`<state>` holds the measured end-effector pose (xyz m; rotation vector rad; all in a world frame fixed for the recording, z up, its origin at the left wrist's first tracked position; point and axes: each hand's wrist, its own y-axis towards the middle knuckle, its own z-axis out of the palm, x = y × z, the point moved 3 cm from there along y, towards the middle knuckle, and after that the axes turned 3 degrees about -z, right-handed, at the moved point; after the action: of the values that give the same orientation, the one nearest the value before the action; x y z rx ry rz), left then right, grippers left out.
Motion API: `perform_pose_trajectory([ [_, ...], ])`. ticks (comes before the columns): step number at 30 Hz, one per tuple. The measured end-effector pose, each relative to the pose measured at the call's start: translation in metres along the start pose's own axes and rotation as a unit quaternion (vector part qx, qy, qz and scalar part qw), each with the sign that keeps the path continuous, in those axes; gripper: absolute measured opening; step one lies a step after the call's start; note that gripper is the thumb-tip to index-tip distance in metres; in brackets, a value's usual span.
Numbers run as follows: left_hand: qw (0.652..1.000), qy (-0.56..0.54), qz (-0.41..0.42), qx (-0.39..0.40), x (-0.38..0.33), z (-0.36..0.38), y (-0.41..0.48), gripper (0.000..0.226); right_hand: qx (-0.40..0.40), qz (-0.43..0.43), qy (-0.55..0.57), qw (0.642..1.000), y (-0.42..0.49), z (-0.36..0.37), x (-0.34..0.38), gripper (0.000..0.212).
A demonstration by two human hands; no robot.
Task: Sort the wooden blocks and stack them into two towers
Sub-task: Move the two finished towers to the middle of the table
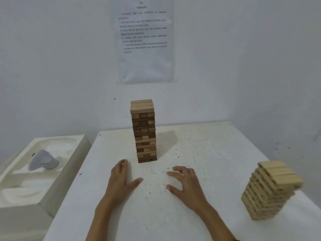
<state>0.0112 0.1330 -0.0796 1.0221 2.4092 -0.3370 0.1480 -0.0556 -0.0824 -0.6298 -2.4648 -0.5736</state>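
Left hand (121, 178), right hand (185, 183): spread, empty. Far tower (143, 131) looks mixed (pale tower (271, 190) sits near right), so sorting's unfinished; lift top blocks gently.

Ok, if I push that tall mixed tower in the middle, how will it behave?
The tall tower probably tips easily: it is narrow and many layers high. Its blocks look merely stacked, so they would likely scatter rather than move as one. Pushed low, it may slide on the flat table.

White walls (60, 58) meet in a corner – a printed sheet (145, 40) hangs above the speckled white table (208, 153).
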Motion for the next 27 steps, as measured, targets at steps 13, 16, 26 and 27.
perform_pose_trajectory([
  [13,0.991,-0.116,0.029,-0.058,-0.086,0.033,-0.092,0.043,-0.034,-0.010,0.019,0.999,-0.065,-0.041,0.033,0.043],
  [16,0.957,-0.257,0.108,-0.080,-0.141,0.005,-0.107,0.031,-0.106,-0.056,0.046,0.992,-0.066,-0.092,0.063,0.041],
  [26,0.831,-0.534,0.144,0.053,-0.277,0.012,-0.144,0.031,-0.357,-0.040,0.171,0.917,-0.116,-0.242,0.042,0.020],
  [27,0.819,-0.561,0.101,0.069,-0.279,0.029,-0.145,0.034,-0.367,0.005,0.247,0.897,-0.120,-0.242,0.026,0.020],
])
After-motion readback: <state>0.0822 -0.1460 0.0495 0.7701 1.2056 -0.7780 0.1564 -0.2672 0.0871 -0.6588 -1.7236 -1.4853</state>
